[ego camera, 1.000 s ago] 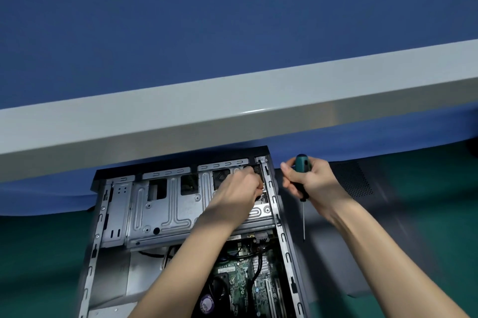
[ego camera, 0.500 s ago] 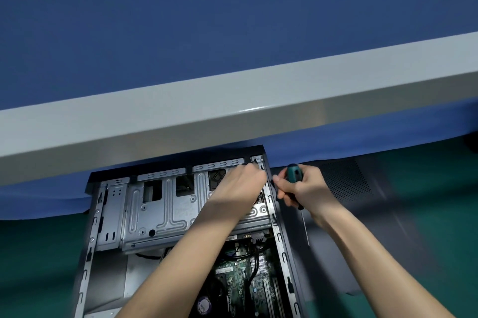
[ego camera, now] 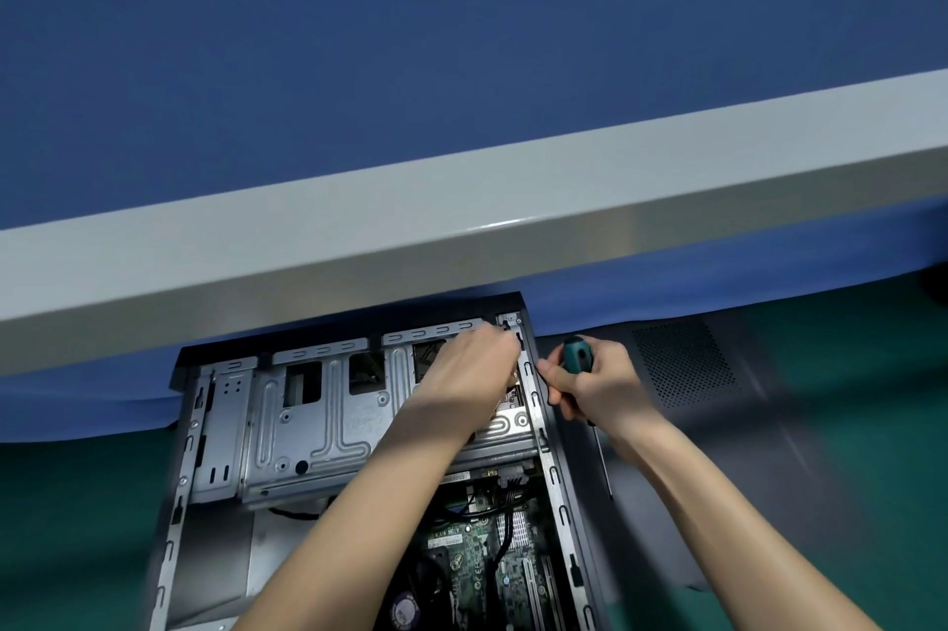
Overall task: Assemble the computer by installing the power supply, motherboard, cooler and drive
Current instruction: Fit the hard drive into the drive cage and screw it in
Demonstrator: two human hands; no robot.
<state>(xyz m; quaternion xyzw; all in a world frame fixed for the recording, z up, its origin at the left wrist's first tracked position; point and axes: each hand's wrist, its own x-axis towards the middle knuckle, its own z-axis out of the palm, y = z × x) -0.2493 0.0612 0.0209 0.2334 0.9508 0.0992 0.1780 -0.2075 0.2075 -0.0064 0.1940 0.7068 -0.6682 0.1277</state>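
Counting one computer case [ego camera: 533,404], one screwdriver [ego camera: 577,354], two hands: right hand [ego camera: 603,387] grips the screwdriver; left hand's [ego camera: 461,376] grasp is hidden inside the case, I cannot tell.

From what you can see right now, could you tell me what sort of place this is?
Probably an electronics assembly bench: an open computer case on a green mat, a screwdriver in the right hand.

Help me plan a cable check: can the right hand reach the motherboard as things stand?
Probably yes. The right hand sits just outside the case wall, and the motherboard lies uncovered beside that wall; the left forearm crosses further left. It holds a screwdriver, though.
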